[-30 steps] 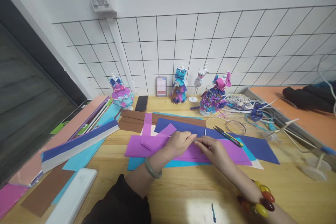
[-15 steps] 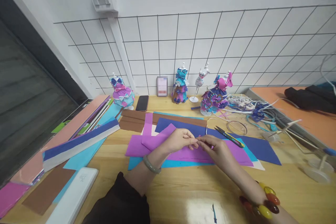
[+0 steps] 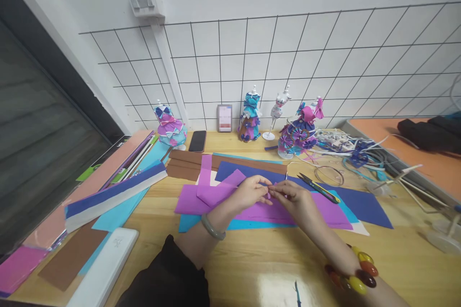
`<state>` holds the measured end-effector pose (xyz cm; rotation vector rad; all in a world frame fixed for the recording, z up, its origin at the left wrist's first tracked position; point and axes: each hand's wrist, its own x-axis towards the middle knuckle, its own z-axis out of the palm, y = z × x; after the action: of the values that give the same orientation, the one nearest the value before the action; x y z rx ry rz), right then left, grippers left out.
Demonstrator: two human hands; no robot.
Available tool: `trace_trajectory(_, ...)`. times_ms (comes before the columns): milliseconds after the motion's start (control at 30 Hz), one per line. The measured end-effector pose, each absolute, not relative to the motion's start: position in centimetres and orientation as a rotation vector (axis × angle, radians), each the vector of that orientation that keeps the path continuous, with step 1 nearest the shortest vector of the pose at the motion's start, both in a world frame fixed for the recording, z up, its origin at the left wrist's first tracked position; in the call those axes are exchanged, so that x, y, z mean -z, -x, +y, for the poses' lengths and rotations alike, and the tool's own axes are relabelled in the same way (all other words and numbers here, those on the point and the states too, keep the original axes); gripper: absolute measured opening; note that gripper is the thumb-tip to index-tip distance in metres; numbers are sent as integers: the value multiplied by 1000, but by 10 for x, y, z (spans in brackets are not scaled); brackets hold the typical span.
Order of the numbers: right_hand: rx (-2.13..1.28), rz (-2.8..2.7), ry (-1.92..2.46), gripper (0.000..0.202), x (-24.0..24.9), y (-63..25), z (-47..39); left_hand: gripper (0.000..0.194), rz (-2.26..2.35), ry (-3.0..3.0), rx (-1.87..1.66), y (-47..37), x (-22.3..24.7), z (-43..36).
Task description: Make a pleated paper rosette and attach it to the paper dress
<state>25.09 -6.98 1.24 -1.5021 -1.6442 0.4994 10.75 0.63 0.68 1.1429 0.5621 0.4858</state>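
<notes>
Over the stacked coloured paper, my left hand [image 3: 254,191] and my right hand [image 3: 292,196] meet fingertip to fingertip. Both are closed in a pinch on something small, mostly hidden, with a hint of purple at the fingers; I cannot make out what it is. Beneath them lie purple paper sheets [image 3: 317,208], with light blue paper [image 3: 237,224] and dark blue paper [image 3: 363,204] under and around. Just right of my right hand, black scissors and a yellow-edged cutter [image 3: 320,188] rest on the paper.
Small dress forms in paper dresses [image 3: 251,115] stand along the wall, one form [image 3: 279,105] barer. A phone [image 3: 198,141] and a small upright screen [image 3: 224,118] are at the back. Tangled strips [image 3: 334,141] lie right; a white case [image 3: 104,268] and paper strips [image 3: 115,196] lie left.
The view has shifted slightly, so everything sits a little to the right. My fingers have moved slightly closer together in the same pinch.
</notes>
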Motion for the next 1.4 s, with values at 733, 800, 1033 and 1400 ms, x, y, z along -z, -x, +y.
trace_trajectory(733,-523,-1404,1410,25,-8,-251,-60,52,485,-1064,-388,-108,-10,-3)
trace_trajectory(800,-397,-1490,1414,24,-8,-248,-61,52,438,-1006,-399,-109,-10,-4)
trace_trajectory(1033,-241,-1681,1407,27,-10,-246,-63,39,460,-975,-583,-106,-15,-5)
trace_trajectory(1400,-832,-1625,1250,30,-23,-244,-68,41,551,-1029,-586,-102,-14,-2)
